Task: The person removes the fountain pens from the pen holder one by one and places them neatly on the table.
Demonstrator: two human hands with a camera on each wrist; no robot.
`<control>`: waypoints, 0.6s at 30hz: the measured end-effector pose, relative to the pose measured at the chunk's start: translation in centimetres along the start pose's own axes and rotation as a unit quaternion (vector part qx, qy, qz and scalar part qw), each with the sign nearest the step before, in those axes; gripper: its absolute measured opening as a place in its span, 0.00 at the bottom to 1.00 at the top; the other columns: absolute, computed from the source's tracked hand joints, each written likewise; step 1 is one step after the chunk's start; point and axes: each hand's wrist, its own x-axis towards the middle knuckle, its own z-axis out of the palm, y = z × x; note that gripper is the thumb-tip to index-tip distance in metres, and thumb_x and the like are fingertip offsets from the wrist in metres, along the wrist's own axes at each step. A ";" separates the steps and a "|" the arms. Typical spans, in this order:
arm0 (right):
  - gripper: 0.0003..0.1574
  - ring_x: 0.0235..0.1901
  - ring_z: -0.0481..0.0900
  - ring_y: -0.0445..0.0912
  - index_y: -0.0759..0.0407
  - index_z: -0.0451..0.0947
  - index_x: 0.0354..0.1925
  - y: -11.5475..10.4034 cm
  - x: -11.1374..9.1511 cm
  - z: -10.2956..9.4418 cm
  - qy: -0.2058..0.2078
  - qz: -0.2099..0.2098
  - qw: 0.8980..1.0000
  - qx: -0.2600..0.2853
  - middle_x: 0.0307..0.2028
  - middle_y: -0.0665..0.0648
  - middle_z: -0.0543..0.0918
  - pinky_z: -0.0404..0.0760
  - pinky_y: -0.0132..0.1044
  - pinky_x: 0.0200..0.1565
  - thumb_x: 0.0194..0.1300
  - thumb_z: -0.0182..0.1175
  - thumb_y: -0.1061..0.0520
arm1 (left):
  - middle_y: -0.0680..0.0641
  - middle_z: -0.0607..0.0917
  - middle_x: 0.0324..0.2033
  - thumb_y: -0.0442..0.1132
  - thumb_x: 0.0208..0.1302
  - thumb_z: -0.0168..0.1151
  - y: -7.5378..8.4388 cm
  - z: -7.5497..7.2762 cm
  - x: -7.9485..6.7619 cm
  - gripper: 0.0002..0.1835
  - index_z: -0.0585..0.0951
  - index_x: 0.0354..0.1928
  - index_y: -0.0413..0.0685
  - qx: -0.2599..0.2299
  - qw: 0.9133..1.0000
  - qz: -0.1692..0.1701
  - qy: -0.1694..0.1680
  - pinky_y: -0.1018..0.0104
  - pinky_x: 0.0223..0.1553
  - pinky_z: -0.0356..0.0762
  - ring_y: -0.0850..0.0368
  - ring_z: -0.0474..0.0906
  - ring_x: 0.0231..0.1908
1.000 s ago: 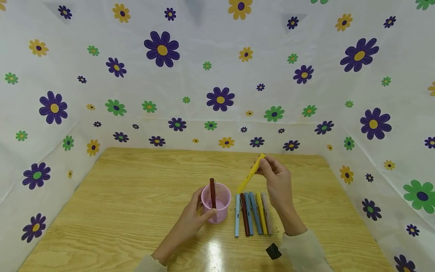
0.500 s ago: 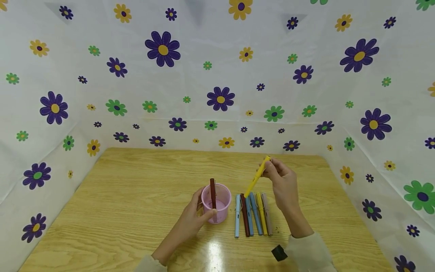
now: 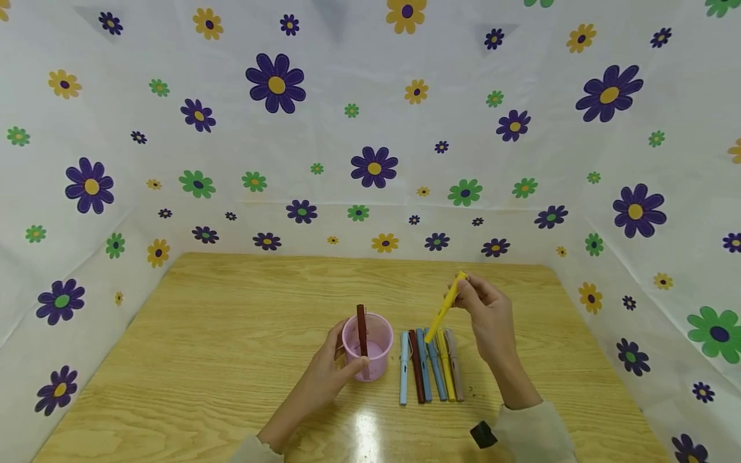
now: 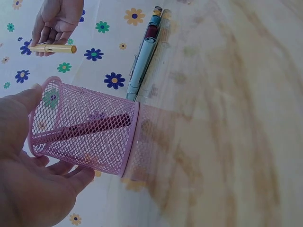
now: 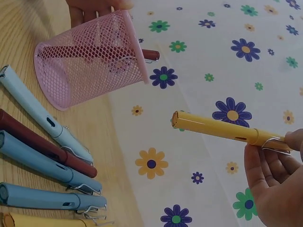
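Observation:
In the head view my left hand point(image 3: 324, 376) grips a pink mesh pen cup point(image 3: 382, 360) from its left side, thumb near the front. One dark red pen point(image 3: 361, 325) leans inside the cup, its top above the rim. My right hand point(image 3: 491, 318) pinches a yellow pen point(image 5: 213, 126) by its clip end, tilted and raised above the table. Below it lies a row of pens: light blue point(image 3: 404, 373), dark red point(image 3: 417, 376), two blue ones point(image 3: 425, 376), another yellow point(image 3: 449, 379) and a greyish one point(image 3: 457, 379).
The wooden table point(image 3: 231, 334) is backed and flanked by white cloth point(image 3: 324, 135) printed with flowers. A small black block point(image 3: 483, 435) shows beside the right sleeve point(image 3: 535, 431). Tiny dark specks point(image 3: 473, 390) dot the table right of the pens.
My right hand has shifted to the right and slightly toward me, carrying the yellow pen over the row. The left hand and cup stay where they were.

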 end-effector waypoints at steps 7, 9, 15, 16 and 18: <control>0.21 0.37 0.85 0.43 0.74 0.77 0.59 0.4 0.0 -1.3 -0.010 0.009 1.000 -0.015 0.39 0.51 0.88 0.88 0.34 0.46 0.79 0.57 0.58 | 0.36 0.69 0.72 0.46 0.70 0.69 0.1 -0.1 0.0 0.46 0.54 0.80 0.42 0.006 1.000 0.002 -0.002 0.43 0.73 0.63 0.37 0.66 0.71; 0.22 0.37 0.85 0.43 0.75 0.77 0.59 0.6 0.0 -1.8 -0.010 0.014 1.000 -0.021 0.40 0.51 0.88 0.88 0.34 0.46 0.79 0.58 0.57 | 0.36 0.69 0.72 0.46 0.70 0.69 0.2 -0.2 0.0 0.46 0.55 0.80 0.43 0.007 1.000 0.001 -0.003 0.43 0.73 0.63 0.37 0.66 0.71; 0.21 0.37 0.85 0.43 0.74 0.79 0.56 0.8 0.1 -3.0 -0.004 0.029 0.999 -0.030 0.41 0.54 0.88 0.88 0.33 0.46 0.78 0.59 0.55 | 0.36 0.69 0.72 0.46 0.70 0.69 0.3 -0.2 0.1 0.46 0.55 0.80 0.43 0.006 1.000 -0.003 -0.004 0.43 0.73 0.63 0.37 0.66 0.71; 0.21 0.37 0.85 0.42 0.74 0.79 0.56 0.8 0.1 -3.2 -0.004 0.029 0.999 -0.033 0.40 0.54 0.88 0.88 0.33 0.46 0.78 0.59 0.55 | 0.36 0.69 0.72 0.46 0.70 0.69 0.3 -0.2 0.1 0.45 0.55 0.80 0.43 0.006 1.000 -0.004 -0.005 0.43 0.73 0.63 0.37 0.66 0.71; 0.22 0.37 0.85 0.42 0.74 0.79 0.56 0.8 0.2 -3.5 -0.004 0.030 0.999 -0.035 0.41 0.54 0.88 0.88 0.32 0.45 0.78 0.59 0.55 | 0.37 0.69 0.72 0.46 0.70 0.69 0.4 -0.2 0.2 0.45 0.55 0.81 0.44 0.005 1.000 -0.005 -0.006 0.43 0.73 0.63 0.37 0.66 0.71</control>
